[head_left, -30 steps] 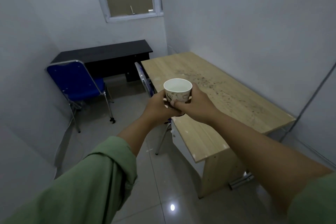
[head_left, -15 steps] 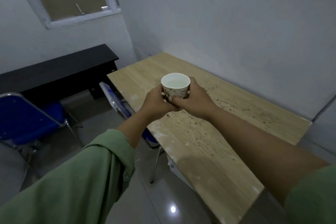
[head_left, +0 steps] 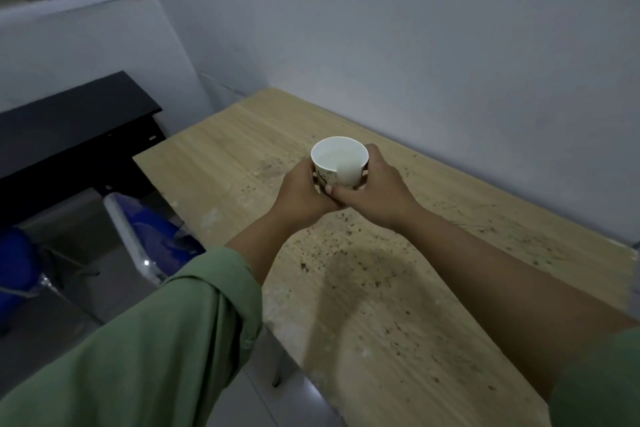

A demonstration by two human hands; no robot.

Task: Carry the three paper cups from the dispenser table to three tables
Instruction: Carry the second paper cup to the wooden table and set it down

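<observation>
Since a second ago the paper cup [head_left: 339, 163] has come over the wooden table [head_left: 398, 305], toward its one o'clock, left hand [head_left: 304, 192] and right hand [head_left: 375, 191] wrapped closed round it, seemingly ready for setting down.

Person wears a green long-sleeved garment, matte woven cloth. Left sleeve [head_left: 166, 333] pushed up to a thick folded cuff, forearm bare below; left hand [head_left: 304, 191] bare. Right sleeve [head_left: 602, 388] likewise bunched high; right hand [head_left: 377, 191] bare, no rings or watch visible.
</observation>
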